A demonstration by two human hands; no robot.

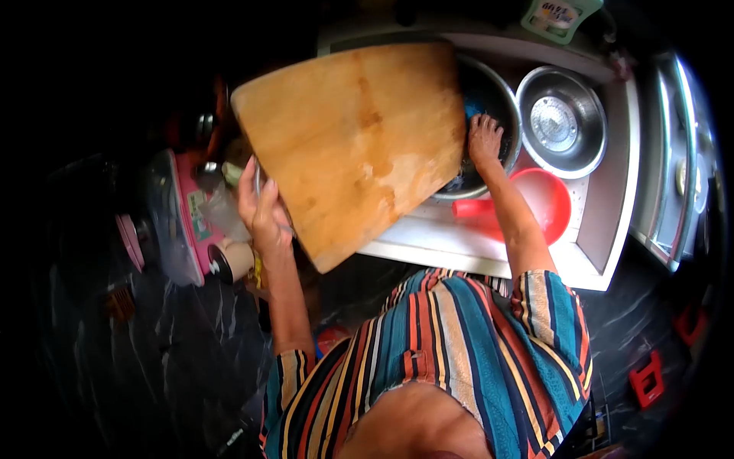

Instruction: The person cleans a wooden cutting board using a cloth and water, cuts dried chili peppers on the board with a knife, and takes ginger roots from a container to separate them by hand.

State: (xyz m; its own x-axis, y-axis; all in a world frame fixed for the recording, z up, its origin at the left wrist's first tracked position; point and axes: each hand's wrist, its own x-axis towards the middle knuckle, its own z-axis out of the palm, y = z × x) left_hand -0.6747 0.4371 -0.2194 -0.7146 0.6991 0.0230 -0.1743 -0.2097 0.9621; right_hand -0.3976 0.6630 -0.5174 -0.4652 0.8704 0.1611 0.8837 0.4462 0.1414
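Observation:
A large wooden cutting board (344, 145), with wet patches on its face, is held tilted over the sink's left part. My left hand (264, 210) is closed on its left edge, where a bit of metal shows by the fingers. My right hand (485, 141) is over a metal basin (511, 115), close beside the board's right edge, its fingers stretched and slightly apart. Something blue (472, 105) lies in the basin near my fingertips; its kind is unclear. The board hides much of this basin. Under my right forearm lies a red plastic dipper (547, 200).
A second metal basin (562, 122) stands at the right in the white sink (615, 183). Behind is a green bottle (560, 17). Left of me are a pink-and-clear container (183, 222) and a plastic bag (222, 214). A red stool (647, 380) stands on the dark floor.

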